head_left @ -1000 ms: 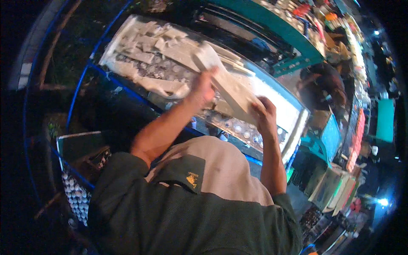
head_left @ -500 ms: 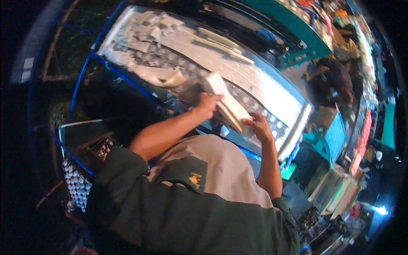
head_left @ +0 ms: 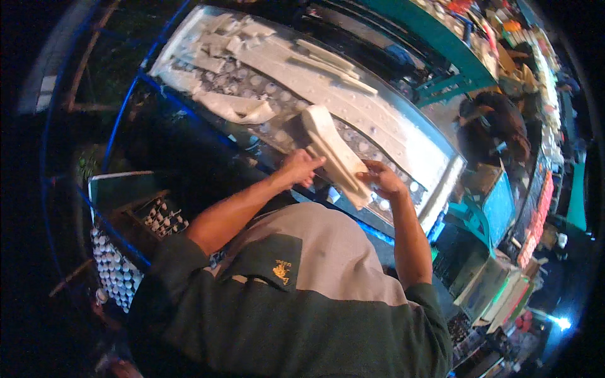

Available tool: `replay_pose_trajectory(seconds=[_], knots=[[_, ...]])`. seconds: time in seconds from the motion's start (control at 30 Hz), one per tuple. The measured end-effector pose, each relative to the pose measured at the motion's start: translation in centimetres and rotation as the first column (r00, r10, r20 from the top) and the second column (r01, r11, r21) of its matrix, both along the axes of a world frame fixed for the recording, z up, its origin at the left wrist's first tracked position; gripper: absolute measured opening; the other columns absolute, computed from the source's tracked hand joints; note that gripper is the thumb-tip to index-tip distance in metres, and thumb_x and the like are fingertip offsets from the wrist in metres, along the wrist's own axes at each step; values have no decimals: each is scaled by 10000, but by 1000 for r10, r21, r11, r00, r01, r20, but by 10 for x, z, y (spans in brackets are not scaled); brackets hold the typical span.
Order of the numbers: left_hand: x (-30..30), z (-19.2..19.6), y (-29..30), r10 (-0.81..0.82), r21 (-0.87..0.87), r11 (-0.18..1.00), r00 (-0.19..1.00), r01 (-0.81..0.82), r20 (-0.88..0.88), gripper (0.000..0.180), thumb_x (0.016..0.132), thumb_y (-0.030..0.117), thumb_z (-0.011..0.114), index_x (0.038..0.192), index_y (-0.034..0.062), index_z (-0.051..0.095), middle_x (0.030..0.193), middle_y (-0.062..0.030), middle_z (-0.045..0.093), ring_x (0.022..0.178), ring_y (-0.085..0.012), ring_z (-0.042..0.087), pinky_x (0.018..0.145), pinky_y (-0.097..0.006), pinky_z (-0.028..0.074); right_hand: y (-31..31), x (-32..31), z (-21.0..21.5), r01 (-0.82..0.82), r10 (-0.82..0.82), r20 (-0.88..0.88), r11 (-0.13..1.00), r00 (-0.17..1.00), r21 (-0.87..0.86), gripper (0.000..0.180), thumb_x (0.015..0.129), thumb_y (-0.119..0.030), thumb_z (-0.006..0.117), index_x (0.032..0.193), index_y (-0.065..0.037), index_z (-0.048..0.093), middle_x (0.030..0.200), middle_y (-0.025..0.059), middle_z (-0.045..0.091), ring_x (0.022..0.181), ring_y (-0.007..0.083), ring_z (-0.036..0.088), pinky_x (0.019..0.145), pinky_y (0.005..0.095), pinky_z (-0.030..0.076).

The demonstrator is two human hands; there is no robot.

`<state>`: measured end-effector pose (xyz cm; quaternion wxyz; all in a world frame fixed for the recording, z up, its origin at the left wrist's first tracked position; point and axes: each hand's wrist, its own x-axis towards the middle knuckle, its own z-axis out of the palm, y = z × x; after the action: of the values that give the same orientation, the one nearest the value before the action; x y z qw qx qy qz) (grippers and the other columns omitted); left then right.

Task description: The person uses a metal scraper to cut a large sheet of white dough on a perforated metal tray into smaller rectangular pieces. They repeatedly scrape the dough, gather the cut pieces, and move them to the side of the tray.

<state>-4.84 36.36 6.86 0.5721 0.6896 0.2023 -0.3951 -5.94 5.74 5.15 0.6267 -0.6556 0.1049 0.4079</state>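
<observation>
Strip [head_left: 332,142] and left hand [head_left: 297,169] have moved toward the wearer since one second ago; the strip was then farther out over the table [head_left: 444,186]. Its present position is above the near edge of the table, between the hands, with its rounded end pointing away from the wearer. Stacked layers show along its left side.

Grip, left: thumb and fingers closed on the strip's left edge. Grip, right: right hand [head_left: 384,181] grasps the opposite edge near the lower end, thumb on the top face.

Table contents: a long sheet [head_left: 362,120] lies beyond the strip; narrow slats [head_left: 334,66] rest near the far side; scraps [head_left: 217,47] are heaped at the left end; a curled sheet [head_left: 233,108] lies by the near edge. Pale discs [head_left: 255,80] show between these parts. Blue bars [head_left: 169,93] run beside the table.
</observation>
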Motion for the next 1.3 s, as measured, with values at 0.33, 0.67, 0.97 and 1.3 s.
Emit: replay_pose_trajectory(seconds=[0.33, 0.67, 0.97, 1.3], knots=[[2, 20, -33, 284, -263, 910, 944, -321, -171, 623, 858, 339, 841, 1256, 10, 492, 1194, -172, 586, 1082, -327, 598, 786, -495, 583, 58, 33, 59, -343, 383, 305, 922, 872, -177, 511, 885, -122, 784, 1340, -14, 578, 1161, 107, 713, 1059, 196, 659, 923, 360, 538], [17, 24, 67, 648, -483, 742, 683, -466, 337, 550, 864, 105, 810, 1295, 23, 477, 1139, -103, 671, 918, -202, 697, 716, -331, 601, 170, 106, 121, -448, 467, 571, 874, 675, -185, 603, 820, -45, 779, 1384, 2, 570, 1174, 149, 725, 1079, 205, 659, 943, 384, 526], [70, 78, 196, -63, 419, 643, 501, -641, 863, 714, 917, 264, 759, 1479, -14, 419, 1435, -282, 499, 1328, -424, 497, 1108, -489, 430, 301, 222, 18, -357, 813, 573, 569, 107, -741, 483, 884, -245, 683, 1323, -56, 615, 1248, 221, 676, 1121, 419, 654, 931, 496, 537], [133, -26, 207, -800, 865, 498, 349, -68, 488, 631, 966, 519, 591, 1436, 99, 580, 1569, -187, 443, 1503, -412, 306, 1199, -712, 69, 231, 89, 61, 82, 482, 669, 774, 566, -628, 356, 918, -228, 701, 1217, -36, 677, 1256, 216, 625, 1181, 412, 582, 1008, 522, 463]])
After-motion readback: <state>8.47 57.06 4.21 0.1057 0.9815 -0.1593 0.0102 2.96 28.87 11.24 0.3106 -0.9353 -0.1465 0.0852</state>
